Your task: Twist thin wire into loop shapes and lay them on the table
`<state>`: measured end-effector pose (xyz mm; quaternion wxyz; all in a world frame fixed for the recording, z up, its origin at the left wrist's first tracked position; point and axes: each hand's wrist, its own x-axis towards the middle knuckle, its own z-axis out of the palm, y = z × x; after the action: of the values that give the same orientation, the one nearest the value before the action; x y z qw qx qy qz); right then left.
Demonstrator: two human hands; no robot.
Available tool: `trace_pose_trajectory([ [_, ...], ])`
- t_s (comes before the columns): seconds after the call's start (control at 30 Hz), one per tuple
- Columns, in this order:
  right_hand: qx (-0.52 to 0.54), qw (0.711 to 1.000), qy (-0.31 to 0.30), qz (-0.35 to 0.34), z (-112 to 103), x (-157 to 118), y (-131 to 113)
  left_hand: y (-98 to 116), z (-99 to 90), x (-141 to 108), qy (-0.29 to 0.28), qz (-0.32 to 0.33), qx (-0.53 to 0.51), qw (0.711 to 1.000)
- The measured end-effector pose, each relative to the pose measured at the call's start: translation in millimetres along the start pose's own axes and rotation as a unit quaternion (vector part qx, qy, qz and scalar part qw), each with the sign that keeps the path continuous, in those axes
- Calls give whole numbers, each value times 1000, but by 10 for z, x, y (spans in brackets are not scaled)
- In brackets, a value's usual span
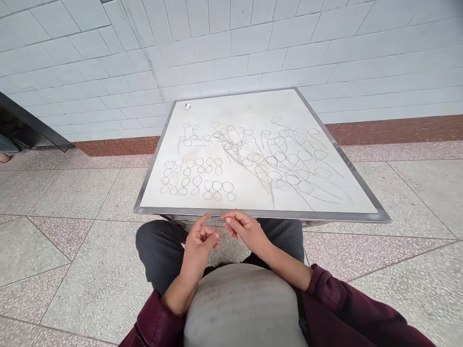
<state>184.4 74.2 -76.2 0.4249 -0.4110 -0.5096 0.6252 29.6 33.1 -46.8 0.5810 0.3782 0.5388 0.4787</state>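
Both hands are raised over my lap at the near edge of a white-topped table (pixel 238 107) with a metal rim. My right hand (pixel 243 227) has its thumb and forefinger pinched on what looks like a thin wire, mostly too fine to make out. Beside it on the left, my left hand (pixel 203 238) has its forefinger stretched out and its thumb near the curled fingers; whether it grips the wire is unclear. On the tabletop lie several thin wire loops, figure-eight ones (pixel 197 185) in rows at the near left and long-tailed ones (pixel 285 183) tangled at the middle and right.
A small red and white item (pixel 187 106) sits at the table's far left corner. Behind the table stands a tiled wall (pixel 249 41) with a red-brown base strip. At the far left edge, part of another person's foot (pixel 4 157) shows on the floor.
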Motion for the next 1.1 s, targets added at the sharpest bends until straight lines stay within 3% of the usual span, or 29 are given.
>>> trace_pose_trajectory([
  [0.23,-23,999,26,-27,-27,-19,33,14,1,-14,-15,-35,-39,999],
  [0.7,33,999,13,5,-63,3,32,-53,-90,-7,-25,-56,-28,998],
  [0.93,-39,999,9,-36,-63,-74,53,-94,-99,-55,-63,-56,-21,996],
  [1.1,-78,995,-8,-66,-31,-87,47,-110,-61,-50,-59,-47,-10,997],
])
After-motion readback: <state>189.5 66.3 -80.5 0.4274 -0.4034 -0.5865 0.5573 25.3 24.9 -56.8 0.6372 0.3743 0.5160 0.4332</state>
